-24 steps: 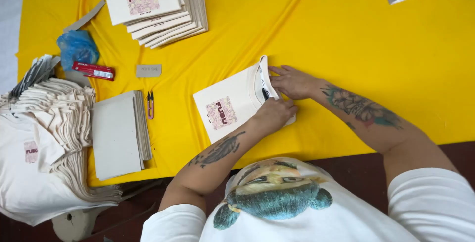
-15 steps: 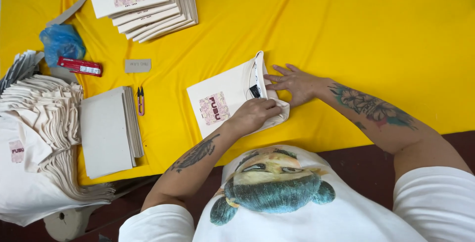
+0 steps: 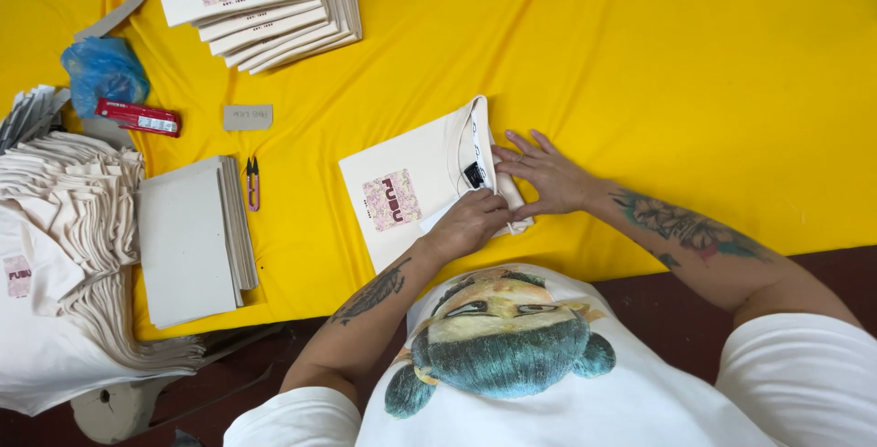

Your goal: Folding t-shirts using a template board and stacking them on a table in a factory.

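A cream folded shirt (image 3: 402,182) with a small pink printed patch lies on the yellow cloth-covered table (image 3: 639,73), its collar and dark neck label toward my hands. My left hand (image 3: 470,221) rests curled on the shirt's near right corner, fingers pinching the fabric by the collar. My right hand (image 3: 546,176) lies flat with fingers spread on the shirt's right edge, next to the collar. The two hands touch at the fingertips.
A stack of folded cream shirts (image 3: 265,0) sits at the top left. A pile of grey cardboard sheets (image 3: 192,241), small snips (image 3: 253,182), a red stapler (image 3: 137,116), a blue bag (image 3: 103,71) and a heap of unfolded shirts (image 3: 64,255) lie left.
Both hands have stayed on the shirt's collar end; my left hand has curled tighter on the corner and my right hand's fingers have spread flat.
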